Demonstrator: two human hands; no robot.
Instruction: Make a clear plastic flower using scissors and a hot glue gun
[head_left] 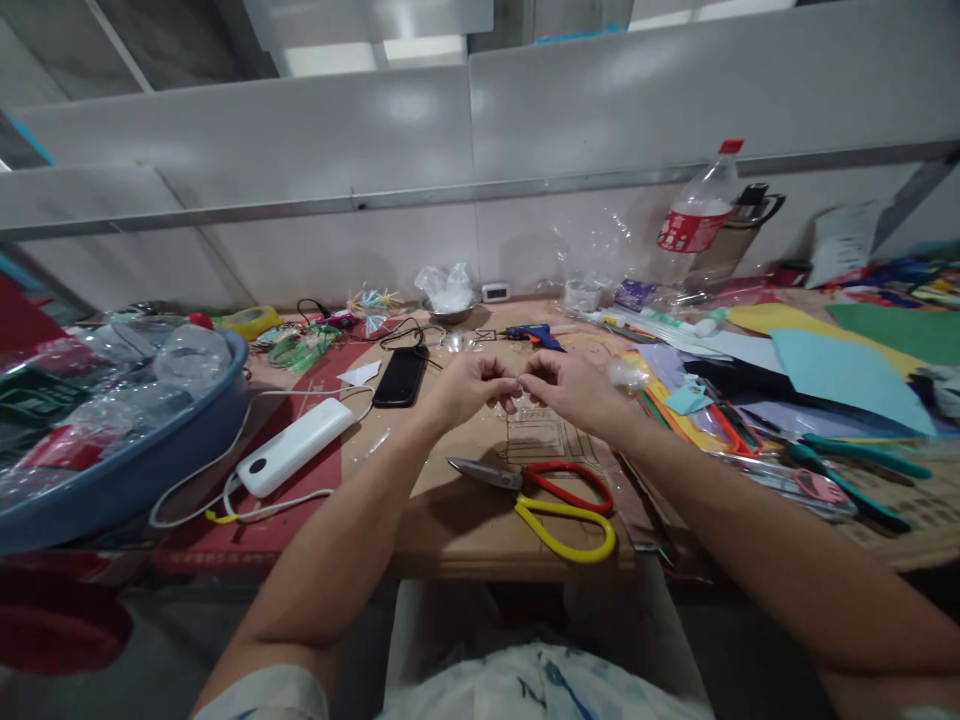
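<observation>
My left hand and my right hand meet fingertip to fingertip above the cardboard-covered middle of the table. Both are closed in a pinch, and whatever sits between the fingers is too small to make out. Just below them, nearer to me, lie scissors with one red and one yellow handle, blades pointing left. Behind my hands rests a blue glue gun. To the left of my left hand is a black phone, lying flat beside a small white paper piece.
A blue basin full of plastic bottles stands at the left. A white power bank with a cable lies near it. On the right are coloured sheets, green-handled pliers and a tall red-capped bottle. A metal bowl stands behind.
</observation>
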